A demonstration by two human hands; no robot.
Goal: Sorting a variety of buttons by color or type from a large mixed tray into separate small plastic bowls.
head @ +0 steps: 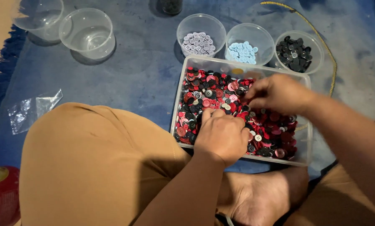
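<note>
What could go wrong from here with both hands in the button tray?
1. The left hand leans near the tray rim; the tray might tip and spill buttons.
2. The three filled cups stand close behind the tray; the right hand could knock one.
3. Colours are crowded and the light dim, so a button may be misjudged.

Three button cups (201,35) crowd the tray's (177,104) far edge; its left side lies open.

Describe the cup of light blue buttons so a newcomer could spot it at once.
Find the clear tray of mixed buttons under both hands. Three small cups sit in a row beyond its far edge. The middle cup is the one: its buttons are pale blue, not grey or black.
</note>
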